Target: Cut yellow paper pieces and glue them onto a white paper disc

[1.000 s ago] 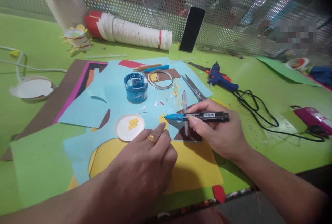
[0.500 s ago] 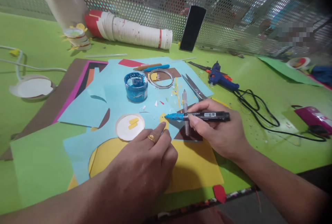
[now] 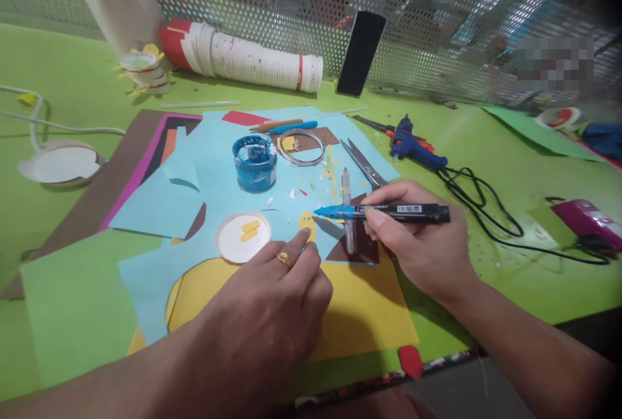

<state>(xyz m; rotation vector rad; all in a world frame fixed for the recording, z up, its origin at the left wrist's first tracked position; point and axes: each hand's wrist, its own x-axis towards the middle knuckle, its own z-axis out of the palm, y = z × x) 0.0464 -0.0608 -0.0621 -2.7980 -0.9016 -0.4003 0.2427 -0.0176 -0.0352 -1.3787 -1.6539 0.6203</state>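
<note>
Green table (image 3: 486,147) (strewn with coloured paper (image 3: 214,186)) fronts a perforated metal screen (image 3: 291,4).

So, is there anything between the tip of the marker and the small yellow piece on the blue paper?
Nothing visible stands between them. The marker in the right hand points its blue tip just right of the yellow piece, which the left hand pins by its fingertips.
</note>
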